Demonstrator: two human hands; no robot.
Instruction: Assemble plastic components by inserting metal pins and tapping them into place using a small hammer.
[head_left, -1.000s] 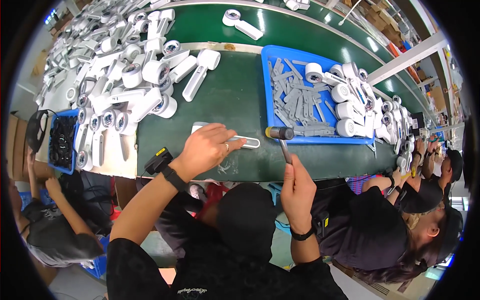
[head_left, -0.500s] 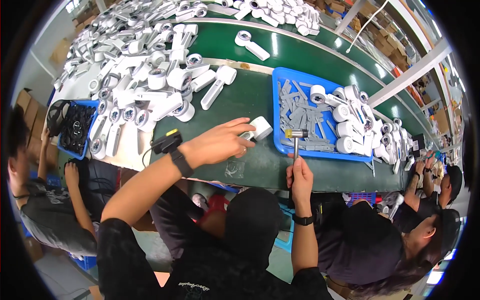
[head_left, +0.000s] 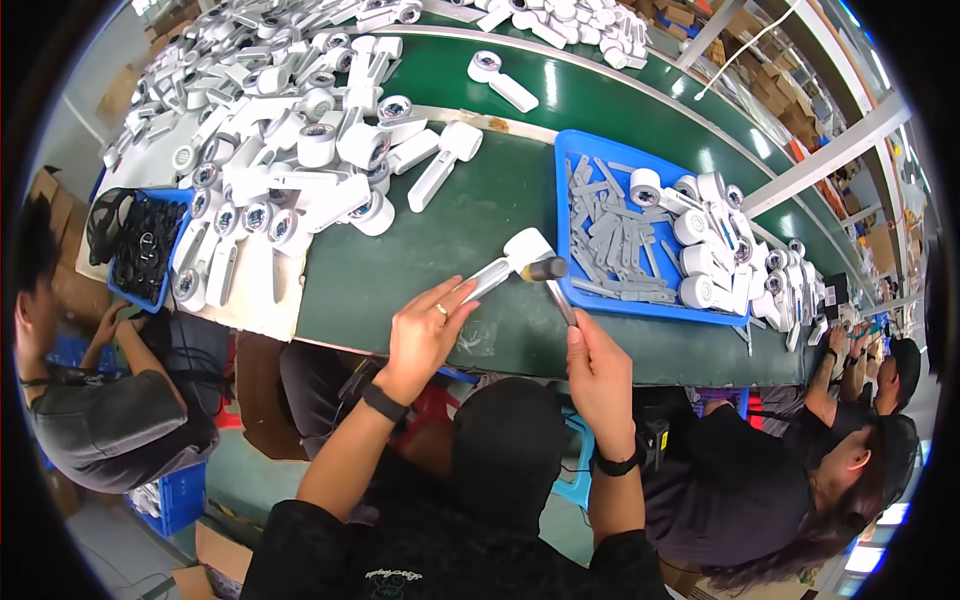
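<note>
Low over the green bench, my left hand (head_left: 428, 338) is closed around the handle end of a white handheld fan (head_left: 526, 246), whose round head points away from me. My right hand (head_left: 600, 368) grips a small hammer (head_left: 563, 304) by its handle. The hammer's dark-and-yellow head overlaps the near right side of the fan in view; whether it touches is hard to tell. Right of the fan, a blue tray (head_left: 562, 200) holds many grey flat strips (head_left: 612, 235) and several white fans (head_left: 705, 240).
A large heap of white fans (head_left: 290, 150) covers the bench at left. One fan (head_left: 503, 80) lies on the green strip behind. A blue bin of black parts (head_left: 150, 250) stands at far left. Co-workers sit on both sides; a white post (head_left: 820, 155) slants at right.
My left hand has drawn back from beside the fan's head and now holds its handle, with the fan turned. The hammer has swung left and tilted, its head now at the fan.
</note>
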